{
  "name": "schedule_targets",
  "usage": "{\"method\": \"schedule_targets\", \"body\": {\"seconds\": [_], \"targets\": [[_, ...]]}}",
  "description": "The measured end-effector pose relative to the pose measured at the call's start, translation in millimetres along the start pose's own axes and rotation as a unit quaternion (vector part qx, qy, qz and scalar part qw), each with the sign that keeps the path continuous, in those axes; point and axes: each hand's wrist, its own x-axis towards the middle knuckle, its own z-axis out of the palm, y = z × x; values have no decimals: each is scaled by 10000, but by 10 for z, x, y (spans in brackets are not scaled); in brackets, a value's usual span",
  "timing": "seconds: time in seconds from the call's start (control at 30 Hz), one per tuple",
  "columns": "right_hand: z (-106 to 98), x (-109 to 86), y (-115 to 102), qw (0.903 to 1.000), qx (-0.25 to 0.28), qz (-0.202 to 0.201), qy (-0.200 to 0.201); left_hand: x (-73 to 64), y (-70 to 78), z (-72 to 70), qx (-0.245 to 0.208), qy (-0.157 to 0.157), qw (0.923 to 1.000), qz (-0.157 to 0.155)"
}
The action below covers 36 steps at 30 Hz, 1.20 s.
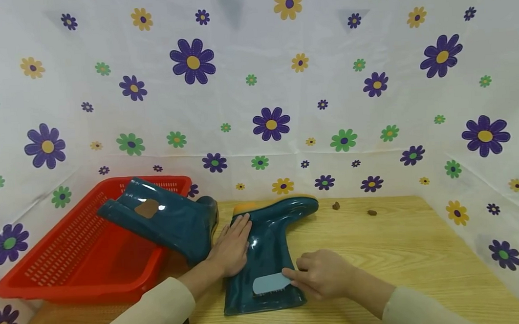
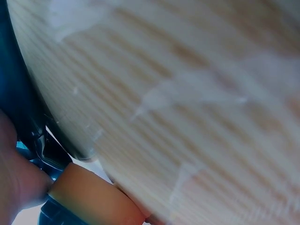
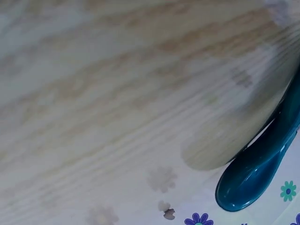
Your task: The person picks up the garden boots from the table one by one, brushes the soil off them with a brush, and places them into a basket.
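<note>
The work seems to be the brushing of two rubber boots, and I judge it is somewhere in the middle. The first boot (image 1: 266, 249) lies on its side upon the desk (image 1: 400, 245), to the right of the red basket (image 1: 63, 290). The left hand (image 1: 232, 246) is laid flat on this boot with its fingers extended, at the side toward the basket. The right hand (image 1: 322, 273), farther from the basket, pinches the light blue brush (image 1: 269, 283), whose bristles meet the shaft near the opening.

On the side which I can see, this boot shows no brown patch, so it may be nearly finished; its underside is hidden. The second boot (image 1: 184, 229) lies with its shaft across the right rim of the basket, and it carries a brown patch (image 1: 148, 208); this part probably remains to do. Small brown bits (image 1: 372, 212) lie on the desk, well to the right of the basket.
</note>
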Motion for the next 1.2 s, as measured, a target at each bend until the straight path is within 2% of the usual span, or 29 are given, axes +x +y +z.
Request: {"method": "schedule_targets", "body": {"seconds": [0.33,0.5,0.63,0.8,0.93,1.03,1.1,1.2], "targets": [[12,17,14,9956,318,157,866,1,-3,9,-73,59,9999,45],[-20,5,70,9986,92,139,511,2,-1,8,-104,43,9999,64],[-27,-3,87,9995,-4,309,116,7,4,11,-123,51,9999,77],[-45,28,89,9977,635,235,-62,6,8,20,-110,37,9999,57],[-118,29,123,9899,1417,61,-88,9,11,28,-103,69,9999,47],[-172,2,129,9839,1773,-101,-205,10,16,26,-111,65,9999,38],[-195,-17,111,9819,1865,-240,-210,9,17,23,-99,39,9999,28],[-205,-28,79,9824,1837,-342,80,7,11,17,-110,72,9999,28]]}}
